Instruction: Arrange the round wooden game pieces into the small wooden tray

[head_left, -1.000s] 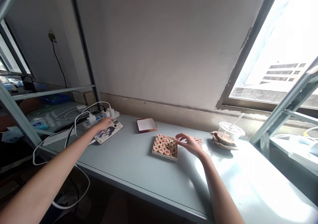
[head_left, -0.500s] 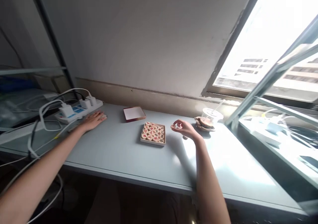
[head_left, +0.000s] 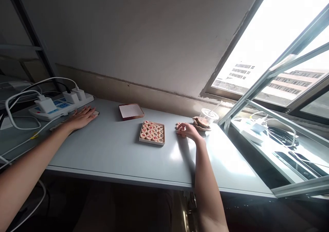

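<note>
Curling down over the loose pieces [head_left: 178, 125], the right hand [head_left: 190, 131] has its fingers bent inward; whether they pinch one is too hidden to tell. Half a second ago that hand was raised with pieces visible at its fingertips; now it is low at the bench [head_left: 108, 153]. To judge by that, attention is on the loose group rather than the box [head_left: 141, 141], which stands at the hand's nine o'clock, its visible layer filled with red and black pieces in four rows.

From the box, the lid [head_left: 131, 111] lies between ten and eleven o'clock, apart from it. Near nine o'clock, the left hand [head_left: 83, 117] rests flat on the phone [head_left: 96, 112], fingers outstretched. Beyond, at its ten o'clock, is the power strip [head_left: 52, 114]; at the right hand's two o'clock, the cup [head_left: 210, 114].
</note>
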`<state>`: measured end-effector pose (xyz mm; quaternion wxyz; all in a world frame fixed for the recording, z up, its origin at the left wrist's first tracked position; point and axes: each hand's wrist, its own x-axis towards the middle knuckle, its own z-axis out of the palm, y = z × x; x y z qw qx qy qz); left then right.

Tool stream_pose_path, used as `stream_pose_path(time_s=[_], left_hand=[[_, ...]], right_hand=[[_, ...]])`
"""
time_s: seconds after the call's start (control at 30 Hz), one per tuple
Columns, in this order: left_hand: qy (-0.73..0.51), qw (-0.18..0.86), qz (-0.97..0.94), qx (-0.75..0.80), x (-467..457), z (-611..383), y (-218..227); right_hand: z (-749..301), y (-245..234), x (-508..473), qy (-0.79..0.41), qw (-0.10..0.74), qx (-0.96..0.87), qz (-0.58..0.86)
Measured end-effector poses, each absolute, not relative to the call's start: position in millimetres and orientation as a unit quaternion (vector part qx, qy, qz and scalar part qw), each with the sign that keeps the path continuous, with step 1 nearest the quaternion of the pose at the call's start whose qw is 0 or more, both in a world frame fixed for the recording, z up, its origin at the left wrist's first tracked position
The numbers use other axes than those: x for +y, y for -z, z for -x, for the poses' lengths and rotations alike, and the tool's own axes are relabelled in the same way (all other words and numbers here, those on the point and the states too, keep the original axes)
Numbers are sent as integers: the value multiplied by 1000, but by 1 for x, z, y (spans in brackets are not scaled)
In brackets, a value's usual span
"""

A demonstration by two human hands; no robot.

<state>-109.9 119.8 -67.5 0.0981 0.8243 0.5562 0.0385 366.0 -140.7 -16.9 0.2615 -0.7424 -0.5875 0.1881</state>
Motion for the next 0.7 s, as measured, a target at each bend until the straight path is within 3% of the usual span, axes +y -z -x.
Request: stream_pose_path(time_s=[0.17,0.33,0.47,0.57,0.7], left_hand=[[-97,109,-831,537,114,110,65],[-216,-78,-872,432,84,90,53],[-215,-164,-873,405,52,65,41],[-198,-159,-834,489,41,67,40],[-124,-69,-771,621,44,102,45]], right_hand=[[-341,11,-127,-161,294,-618,712],[-305,8,-116,-229,237,-738,589],[-282,9,-114,-271,186,-763,557],[-283,3,-118,-224,183,-765,576],[-315,-8,-133,-163,178,-714,658]])
